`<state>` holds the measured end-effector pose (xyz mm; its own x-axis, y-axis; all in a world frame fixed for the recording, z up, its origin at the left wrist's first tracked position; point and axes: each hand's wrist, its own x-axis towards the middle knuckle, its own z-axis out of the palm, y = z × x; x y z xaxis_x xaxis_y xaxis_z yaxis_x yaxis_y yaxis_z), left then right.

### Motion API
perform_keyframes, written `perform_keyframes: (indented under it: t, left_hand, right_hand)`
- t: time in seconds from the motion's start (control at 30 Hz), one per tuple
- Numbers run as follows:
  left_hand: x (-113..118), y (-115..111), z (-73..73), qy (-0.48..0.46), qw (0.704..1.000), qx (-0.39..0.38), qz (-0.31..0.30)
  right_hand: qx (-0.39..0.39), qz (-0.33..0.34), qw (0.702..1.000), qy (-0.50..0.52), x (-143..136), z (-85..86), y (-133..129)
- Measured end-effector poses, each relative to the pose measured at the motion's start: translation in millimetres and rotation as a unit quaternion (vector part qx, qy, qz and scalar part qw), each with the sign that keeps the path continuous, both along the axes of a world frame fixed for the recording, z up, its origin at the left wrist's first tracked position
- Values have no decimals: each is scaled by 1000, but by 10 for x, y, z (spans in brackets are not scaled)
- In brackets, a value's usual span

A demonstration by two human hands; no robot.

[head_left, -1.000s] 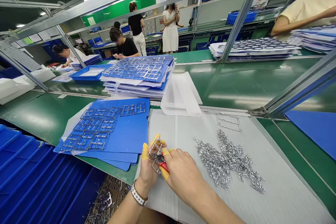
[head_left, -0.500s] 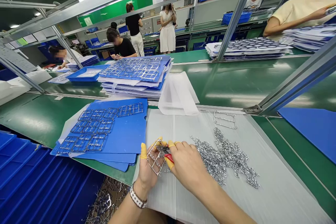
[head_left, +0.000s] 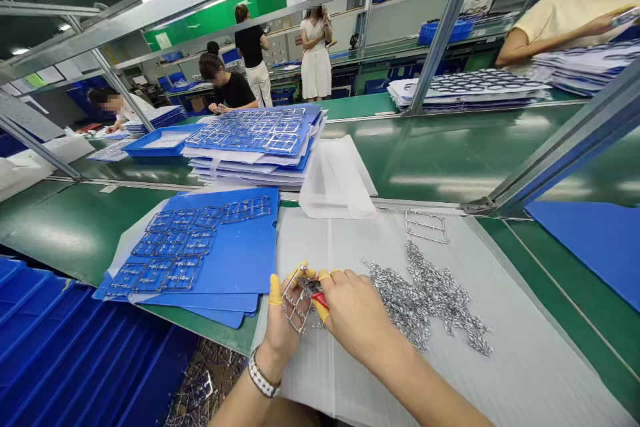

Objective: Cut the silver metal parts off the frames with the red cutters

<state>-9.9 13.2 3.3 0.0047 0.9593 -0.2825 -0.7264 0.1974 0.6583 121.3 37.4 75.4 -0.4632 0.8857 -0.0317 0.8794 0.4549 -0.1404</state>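
Observation:
My left hand [head_left: 283,327], with yellow finger covers and a patterned wristband, holds a small metal frame [head_left: 296,310] upright. My right hand [head_left: 353,307] is closed around a red-handled tool [head_left: 320,298] at the frame's right side; the tool's tip is hidden among the fingers. Dark small pieces show between the hands. Just to the right lies a pile of small silvery parts [head_left: 425,300] on a white foam sheet [head_left: 360,373]. Another metal frame [head_left: 427,225] rests flat at the back of the sheet.
Rows of filled frames [head_left: 170,243] lie on blue boards [head_left: 240,253] at the left. Behind stands a stack of loaded sheets [head_left: 250,140] beside a blue tray [head_left: 163,140]. Metal posts [head_left: 445,33] cross the view. Scrap frames [head_left: 205,380] lie below the left edge. Several people are beyond.
The view has shifted slightly. Both hands keep nearly the same pose around the frame and the red-handled tool.

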Motion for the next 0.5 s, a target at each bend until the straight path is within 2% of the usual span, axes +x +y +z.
perform_keyframes:
  t: [0.13,0.33,0.5]
  left_hand:
    - [1,-2,19,-16,1000,-3,-3]
    - [-56,26,135,-99,995,-14,-9]
    - [-78,44,158,-108,994,-17,-5]
  right_hand:
    - [-14,2,1000,-6,15,1,7]
    - [-11,-2,1000,-5,133,-151,-27]
    - [-12,-11,1000,-2,123,-191,-55]
